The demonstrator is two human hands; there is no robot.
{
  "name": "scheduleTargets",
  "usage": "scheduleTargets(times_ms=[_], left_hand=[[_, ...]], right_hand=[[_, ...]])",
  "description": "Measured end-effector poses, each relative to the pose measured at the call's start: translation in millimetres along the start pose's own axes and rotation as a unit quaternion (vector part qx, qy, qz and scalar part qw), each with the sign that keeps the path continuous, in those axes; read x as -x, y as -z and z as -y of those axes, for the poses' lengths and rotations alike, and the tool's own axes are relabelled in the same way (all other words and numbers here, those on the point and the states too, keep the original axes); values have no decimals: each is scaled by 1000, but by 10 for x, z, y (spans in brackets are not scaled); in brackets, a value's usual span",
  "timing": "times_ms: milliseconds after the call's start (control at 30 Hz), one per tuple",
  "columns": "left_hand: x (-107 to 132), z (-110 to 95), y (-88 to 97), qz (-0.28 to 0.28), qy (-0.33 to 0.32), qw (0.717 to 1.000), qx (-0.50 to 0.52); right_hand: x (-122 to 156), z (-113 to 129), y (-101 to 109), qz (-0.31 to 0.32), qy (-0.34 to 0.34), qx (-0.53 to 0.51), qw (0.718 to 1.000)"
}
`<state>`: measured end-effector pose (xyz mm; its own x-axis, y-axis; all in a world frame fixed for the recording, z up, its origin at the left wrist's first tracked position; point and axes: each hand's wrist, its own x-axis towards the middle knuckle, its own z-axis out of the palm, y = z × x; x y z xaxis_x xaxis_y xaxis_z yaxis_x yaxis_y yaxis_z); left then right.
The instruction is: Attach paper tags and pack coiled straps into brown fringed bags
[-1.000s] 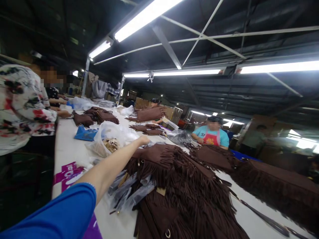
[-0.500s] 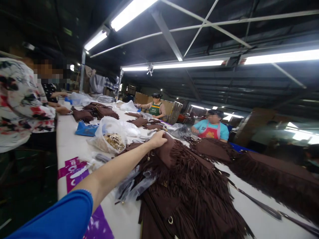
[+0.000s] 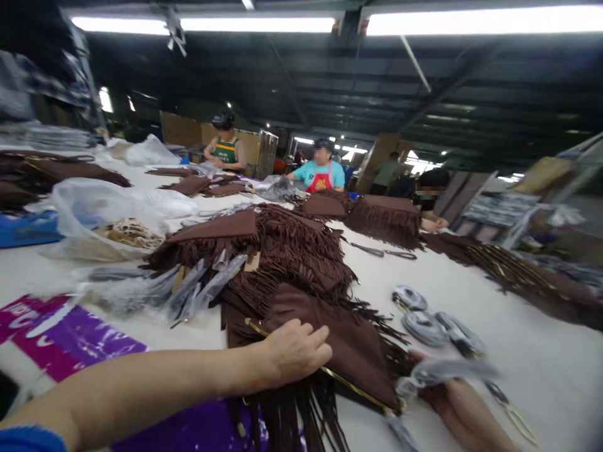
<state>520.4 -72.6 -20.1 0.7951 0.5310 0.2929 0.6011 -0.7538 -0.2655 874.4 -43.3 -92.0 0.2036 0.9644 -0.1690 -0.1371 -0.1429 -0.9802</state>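
Note:
A dark brown fringed bag lies tilted in front of me, its gold zipper edge towards me and its fringe hanging down. My left hand is closed on that zipper edge, fingers curled over it. At the bag's right end my right hand grips the corner, partly hidden and blurred. A clear-wrapped grey strip lies across this hand. Behind the bag is a pile of similar fringed bags. Coiled straps in clear wrapping sit just beyond my right hand.
On the white table are a clear plastic bag of cords, plastic-wrapped pieces and a purple printed bag. More brown bags and a loose strap lie farther back. Several co-workers are around the table.
My view has turned right and down. My left hand has come from the far bag pile to the near bag, which now lies with its zipper edge towards me. My right hand has come into view.

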Motion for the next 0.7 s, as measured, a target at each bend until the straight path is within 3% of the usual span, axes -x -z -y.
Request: scheduleTargets(times_ms=[67,133,233,300,400,500,600,700], left_hand=[[144,6,-110,6,-11,1000,-2],[273,133,-126,18,-2,1000,-1],[430,338,-18,55,36,998,12],[490,329,109,72,43,996,26],[453,19,266,65,-17,995,75],[291,-440,245,14,-132,985,114],[110,-749,63,-24,-213,970,114],[-24,-764,-121,8,-244,960,139]], right_hand=[[58,43,-37,20,-33,-39,999],[99,104,-82,36,-20,-26,999],[179,218,-149,-14,65,77,995],[270,295,-220,-22,157,169,973],[446,362,-426,106,239,298,918],[591,303,-736,236,289,399,838],[629,105,-962,247,385,461,760],[549,-160,-945,209,438,477,733]])
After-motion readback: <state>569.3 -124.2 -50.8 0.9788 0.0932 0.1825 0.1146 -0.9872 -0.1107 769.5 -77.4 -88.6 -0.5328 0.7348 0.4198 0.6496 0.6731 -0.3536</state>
